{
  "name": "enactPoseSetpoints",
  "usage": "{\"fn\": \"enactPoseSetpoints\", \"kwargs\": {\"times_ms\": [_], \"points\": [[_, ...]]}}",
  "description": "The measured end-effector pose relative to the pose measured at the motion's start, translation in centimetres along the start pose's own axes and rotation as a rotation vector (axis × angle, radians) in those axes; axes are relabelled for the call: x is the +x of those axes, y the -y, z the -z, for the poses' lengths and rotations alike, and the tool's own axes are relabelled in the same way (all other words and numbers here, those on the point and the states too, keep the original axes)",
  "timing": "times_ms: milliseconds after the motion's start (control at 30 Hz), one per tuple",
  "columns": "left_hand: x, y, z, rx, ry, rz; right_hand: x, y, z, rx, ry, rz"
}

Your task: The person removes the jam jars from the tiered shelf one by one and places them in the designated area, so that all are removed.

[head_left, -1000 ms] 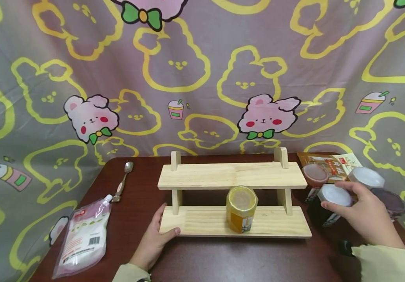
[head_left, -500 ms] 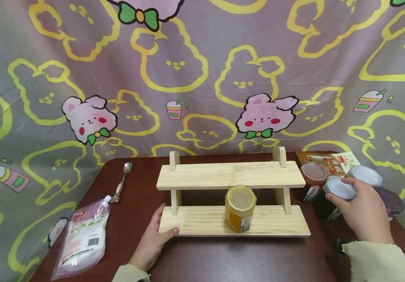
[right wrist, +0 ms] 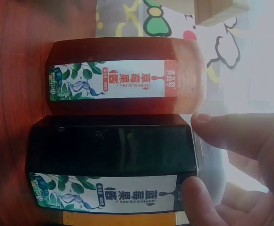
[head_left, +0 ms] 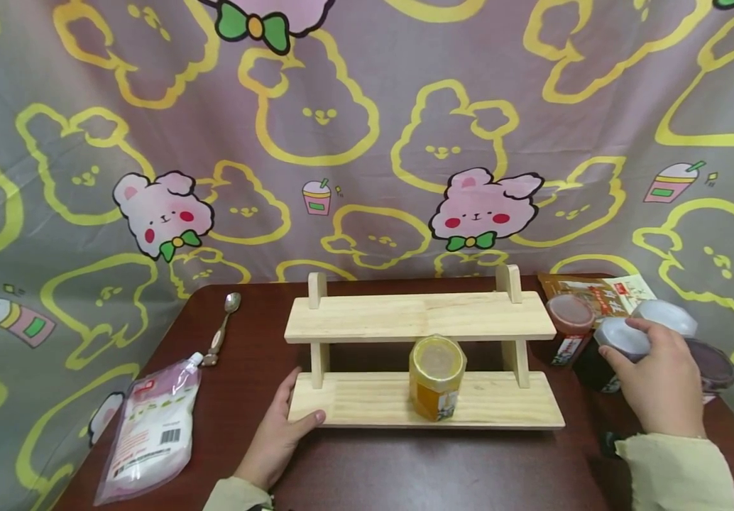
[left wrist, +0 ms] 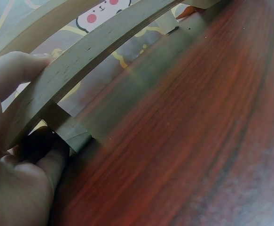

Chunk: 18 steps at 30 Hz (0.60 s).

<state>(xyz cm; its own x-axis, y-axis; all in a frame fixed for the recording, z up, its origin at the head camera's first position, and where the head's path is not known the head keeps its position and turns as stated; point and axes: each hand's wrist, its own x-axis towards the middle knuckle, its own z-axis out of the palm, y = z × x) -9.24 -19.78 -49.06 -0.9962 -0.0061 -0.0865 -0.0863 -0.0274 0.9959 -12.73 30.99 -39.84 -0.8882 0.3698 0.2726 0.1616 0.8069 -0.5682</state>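
In the head view my right hand [head_left: 664, 380] grips a dark jam jar [head_left: 592, 365] by its whitish lid, thumb in front and fingers over the far side. The right wrist view has this dark jar [right wrist: 113, 146] standing on the table, close beside a red jam jar [right wrist: 122, 52]. My left hand [head_left: 282, 431] holds the left end of a two-tier wooden rack [head_left: 367, 399], thumb on top of the lower shelf; the left wrist view puts other fingers underneath it. An amber jar [head_left: 436, 383] with a yellowish lid stands on that shelf, right of its middle.
Behind and right of my right hand are a white-lidded jar [head_left: 667, 318] and a dark-lidded jar [head_left: 712, 363]. Flat packets [head_left: 603, 294] lie at the back right. On the left lie a spoon [head_left: 223, 330] and a spouted pouch [head_left: 156, 426]. A patterned cloth [head_left: 367, 142] hangs behind.
My right hand has shifted the dark jar slightly back and to the right, nearer the jars behind it. My left hand and the rack stay in place.
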Motion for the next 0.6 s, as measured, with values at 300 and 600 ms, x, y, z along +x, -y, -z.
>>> {"fn": "enactPoseSetpoints", "kwargs": {"times_ms": [300,600], "points": [[-0.06,-0.03,0.00,0.003,-0.001,-0.001,0.05,-0.14,-0.21,0.011,-0.017,-0.013],[-0.06,-0.03,0.04,0.006,-0.001,-0.005,0.14,-0.18,-0.55,0.047,-0.068,-0.014]]}}
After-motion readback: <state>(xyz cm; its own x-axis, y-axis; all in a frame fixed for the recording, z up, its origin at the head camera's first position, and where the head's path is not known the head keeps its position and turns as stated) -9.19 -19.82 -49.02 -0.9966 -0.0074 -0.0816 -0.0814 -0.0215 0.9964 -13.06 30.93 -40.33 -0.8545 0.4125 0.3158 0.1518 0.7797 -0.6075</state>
